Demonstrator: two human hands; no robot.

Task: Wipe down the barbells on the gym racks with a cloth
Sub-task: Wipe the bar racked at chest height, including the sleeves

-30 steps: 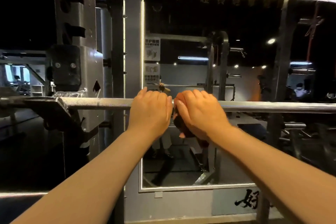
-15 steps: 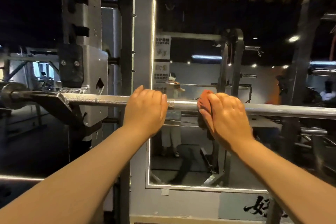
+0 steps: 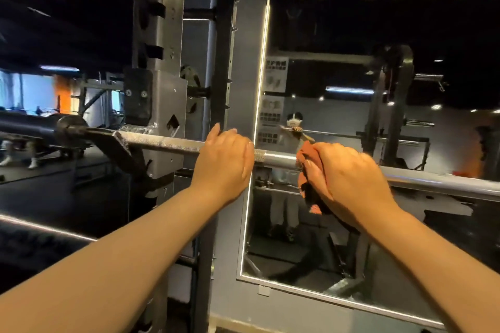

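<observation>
A steel barbell lies level across the view, its left end resting on the rack's hook. My left hand grips the bar just right of the rack upright. My right hand wraps a reddish-brown cloth around the bar a short way to the right; the cloth's loose end hangs below the bar. A bare stretch of bar shows between the two hands.
The grey rack upright with its slots stands at left behind the bar. A wall mirror with a lit frame faces me, reflecting a person, the bar and other racks. The barbell sleeve sticks out to the far left.
My right hand has slid the cloth to the right along the bar, away from my left hand, which has kept its grip. The camera has swung left.
</observation>
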